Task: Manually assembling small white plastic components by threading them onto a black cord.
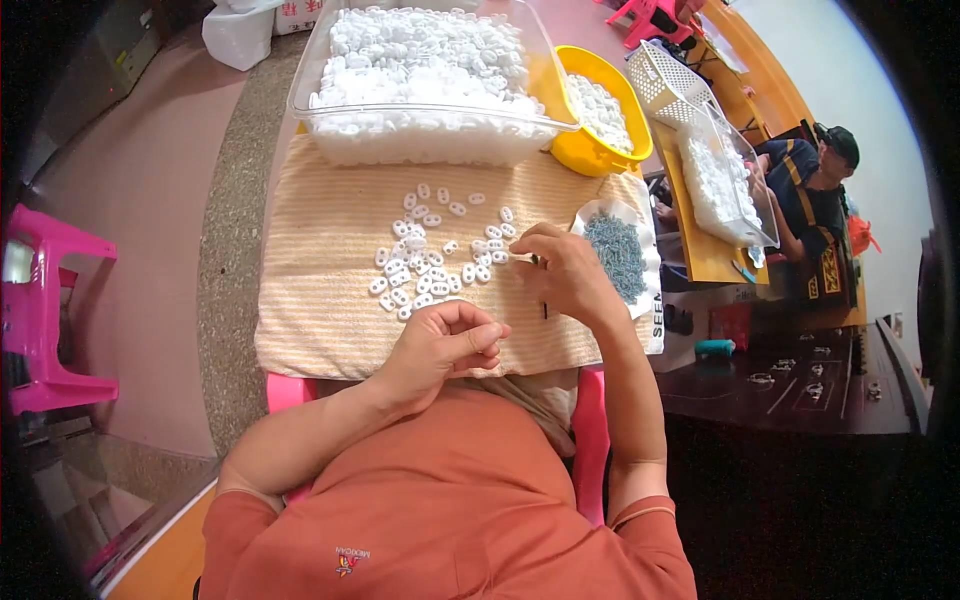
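Note:
Small white oval plastic pieces with two holes [397, 271] lie scattered on a striped cloth [320, 320]. My left hand [452, 345] is above the cloth's near edge, thumb and fingertips pinched together; whatever they may hold is hidden. My right hand [572, 275] reaches over the right side of the loose pieces, its forefinger stretched toward them. A slim dark tool [545, 311] shows below its curled fingers, mostly covered by the hand. Beside that hand, a heap of small grey-blue metal parts, perhaps screws [615, 255], rests on a white sheet [648, 262].
A big clear bin [430, 135] full of white pieces stands at the back, with a yellow basin [598, 155] beside it. On the right another person [815, 190] sits by a clear tub [745, 225] and a white basket [665, 85]. A pink stool [45, 310] is at left.

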{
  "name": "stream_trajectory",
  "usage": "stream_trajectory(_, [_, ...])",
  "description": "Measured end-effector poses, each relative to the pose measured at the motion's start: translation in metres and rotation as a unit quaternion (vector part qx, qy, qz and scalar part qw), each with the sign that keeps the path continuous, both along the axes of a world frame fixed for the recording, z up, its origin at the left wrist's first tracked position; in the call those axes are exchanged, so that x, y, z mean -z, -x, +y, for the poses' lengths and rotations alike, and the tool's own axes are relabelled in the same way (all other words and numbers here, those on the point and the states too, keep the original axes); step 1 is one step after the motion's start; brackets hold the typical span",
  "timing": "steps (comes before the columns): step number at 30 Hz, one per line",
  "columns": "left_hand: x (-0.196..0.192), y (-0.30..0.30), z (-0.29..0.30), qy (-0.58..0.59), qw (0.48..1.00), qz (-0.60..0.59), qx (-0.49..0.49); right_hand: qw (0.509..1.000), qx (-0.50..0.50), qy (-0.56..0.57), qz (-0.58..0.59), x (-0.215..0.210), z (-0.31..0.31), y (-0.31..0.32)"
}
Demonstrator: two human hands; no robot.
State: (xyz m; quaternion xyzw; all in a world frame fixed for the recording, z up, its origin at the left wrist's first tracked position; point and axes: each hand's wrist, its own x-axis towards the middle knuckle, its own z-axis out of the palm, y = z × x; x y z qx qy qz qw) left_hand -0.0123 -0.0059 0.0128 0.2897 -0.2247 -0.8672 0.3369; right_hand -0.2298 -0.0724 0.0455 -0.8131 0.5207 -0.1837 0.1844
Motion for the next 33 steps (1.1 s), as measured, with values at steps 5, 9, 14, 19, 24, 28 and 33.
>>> stream_trajectory(5, [-0.001,0.000,0.001,0.009,1.000,0.002,-0.001,0.998,0.004,0.001,0.061,0.011,0.004,-0.013])
stream_trajectory(9, [0.002,0.000,0.000,0.007,1.000,0.001,-0.002,0.995,0.023,0.017,0.092,0.016,0.004,-0.018])
stream_trajectory(14, [0.003,0.000,0.000,0.010,1.000,-0.005,0.005,0.994,0.025,0.033,0.106,0.013,0.009,-0.024])
stream_trajectory(19, [0.007,0.001,0.000,0.009,1.000,0.001,0.009,0.994,-0.004,-0.006,0.105,0.002,0.011,-0.022])
stream_trajectory(24, [0.007,0.002,0.001,0.007,1.000,0.009,0.007,0.995,-0.024,-0.004,0.094,0.003,0.008,-0.028])
stream_trajectory(28, [0.010,0.002,0.001,0.006,1.000,0.009,0.004,0.991,-0.028,0.000,0.131,0.006,0.006,-0.031])
stream_trajectory(33, [0.010,0.002,0.001,0.011,1.000,0.007,0.004,0.988,-0.034,0.006,0.152,0.005,0.003,-0.034])
